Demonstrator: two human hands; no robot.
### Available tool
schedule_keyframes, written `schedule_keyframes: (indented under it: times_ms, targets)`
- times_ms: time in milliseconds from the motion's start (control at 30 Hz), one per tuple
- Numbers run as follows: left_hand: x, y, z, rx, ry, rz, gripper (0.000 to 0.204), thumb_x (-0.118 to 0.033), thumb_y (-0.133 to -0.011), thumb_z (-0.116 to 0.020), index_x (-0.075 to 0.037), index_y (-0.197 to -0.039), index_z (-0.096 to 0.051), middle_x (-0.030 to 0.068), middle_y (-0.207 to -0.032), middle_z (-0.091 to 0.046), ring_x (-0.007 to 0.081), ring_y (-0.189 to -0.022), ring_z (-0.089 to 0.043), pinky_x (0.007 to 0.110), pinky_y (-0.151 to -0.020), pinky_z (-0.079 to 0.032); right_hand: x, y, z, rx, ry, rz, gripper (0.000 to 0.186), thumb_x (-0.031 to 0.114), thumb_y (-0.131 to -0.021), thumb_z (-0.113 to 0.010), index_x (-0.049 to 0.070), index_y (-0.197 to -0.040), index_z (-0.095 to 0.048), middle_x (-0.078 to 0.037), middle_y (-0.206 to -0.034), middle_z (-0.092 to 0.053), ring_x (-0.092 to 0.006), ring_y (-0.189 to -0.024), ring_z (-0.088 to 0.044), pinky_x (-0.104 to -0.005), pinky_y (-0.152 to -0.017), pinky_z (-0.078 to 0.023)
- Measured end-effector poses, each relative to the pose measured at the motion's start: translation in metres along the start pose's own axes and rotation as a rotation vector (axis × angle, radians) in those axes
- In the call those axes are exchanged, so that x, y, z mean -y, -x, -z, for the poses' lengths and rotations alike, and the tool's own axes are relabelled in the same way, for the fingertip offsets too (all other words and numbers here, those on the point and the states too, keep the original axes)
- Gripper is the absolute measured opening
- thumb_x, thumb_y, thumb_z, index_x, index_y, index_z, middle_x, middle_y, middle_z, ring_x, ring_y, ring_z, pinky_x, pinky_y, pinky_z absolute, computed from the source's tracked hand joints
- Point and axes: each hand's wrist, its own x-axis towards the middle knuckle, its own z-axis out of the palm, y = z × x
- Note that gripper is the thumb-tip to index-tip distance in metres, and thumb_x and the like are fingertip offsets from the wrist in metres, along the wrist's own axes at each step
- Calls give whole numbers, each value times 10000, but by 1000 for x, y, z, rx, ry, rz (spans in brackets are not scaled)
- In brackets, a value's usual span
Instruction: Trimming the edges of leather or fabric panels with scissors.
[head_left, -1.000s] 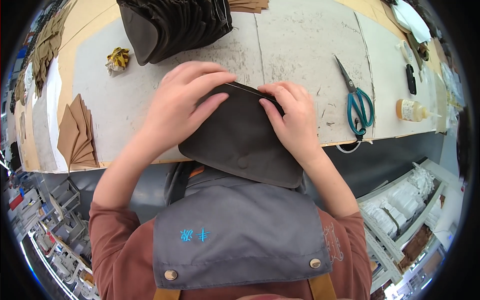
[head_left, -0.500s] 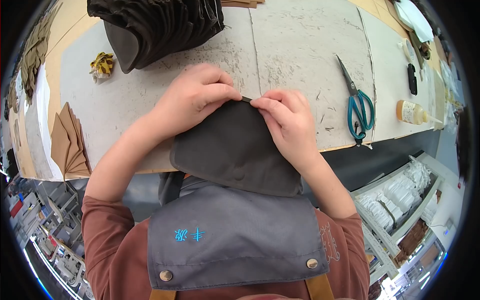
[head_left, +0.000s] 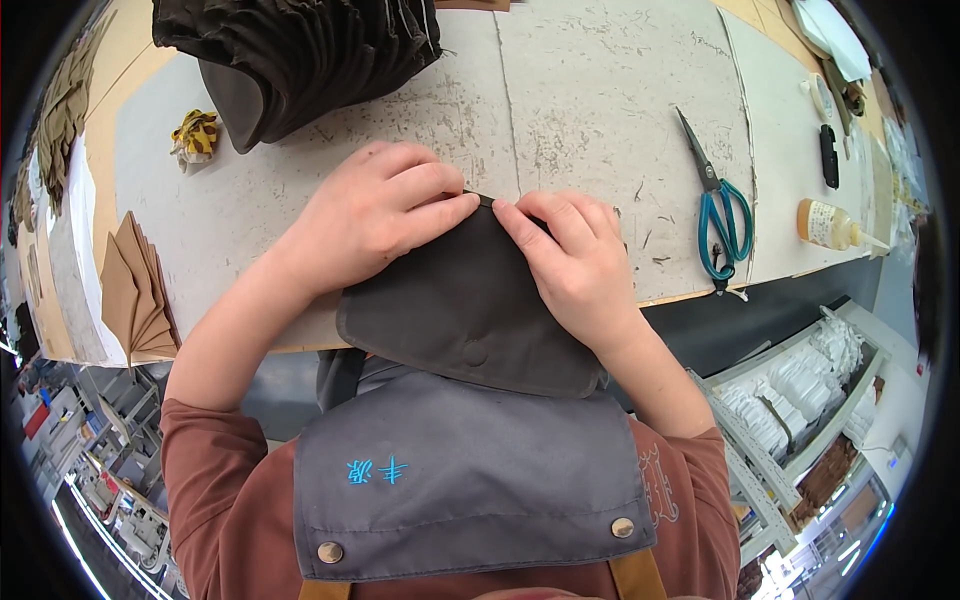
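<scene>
A dark grey-brown flap-shaped fabric piece (head_left: 465,290) lies over the table's near edge and hangs toward my apron. A faint round mark shows near its lower edge. My left hand (head_left: 385,210) pinches the far edge of this piece between thumb and fingers. Close beside it, my right hand (head_left: 570,255) grips the same edge, and a short folded strip of it shows between the two hands. The fingertips' undersides are hidden.
Beyond my left hand stands a thick stack of dark fabric pieces (head_left: 300,70), beside a crumpled yellow-black scrap (head_left: 194,136). Brown panels (head_left: 138,290) lie at left. Teal-handled scissors (head_left: 716,195), a black tool (head_left: 828,156) and a glue bottle (head_left: 826,224) are at right.
My left hand's fingers have flattened down onto the fabric edge, and my right fingers have shifted slightly left. Both hands keep their hold; the view has moved a little.
</scene>
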Motion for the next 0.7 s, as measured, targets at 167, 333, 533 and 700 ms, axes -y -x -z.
schedule_keyframes:
  times_ms: [167,333,533,700]
  targets:
    - [0,-1,5,31,23,36,334,-83,-704,-629,-99,-1036,-658,31,-973,-608,236,-917,-584,346,-741,-481,2,-1,2,14,79,30,319,113,-732,-603,61,-1042,-654,-24,-1015,-562,-182,-971,-540,-336,-809,-431]
    - [9,3,15,30,315,306,294,-33,-742,-702,-86,-1027,-654,67,-947,-596,255,-900,-583,344,-757,-485,1,-2,0,16,74,27,309,107,-738,-598,66,-1039,-652,-20,-1016,-567,-179,-957,-542,-333,-803,-435]
    - [12,12,11,-5,185,161,292,-28,-711,-705,-64,-998,-661,53,-954,-602,244,-899,-587,351,-736,-491,3,-13,-1,98,35,-16,351,118,-748,-583,66,-1093,-624,-19,-1035,-570,-176,-950,-542,-331,-817,-433]
    - [9,14,13,-12,-13,22,308,-54,-695,-681,-40,-1002,-658,50,-969,-611,242,-908,-596,360,-728,-505,4,-15,-2,84,93,74,384,136,-751,-568,51,-1123,-611,-23,-1064,-553,-170,-975,-529,-321,-827,-423]
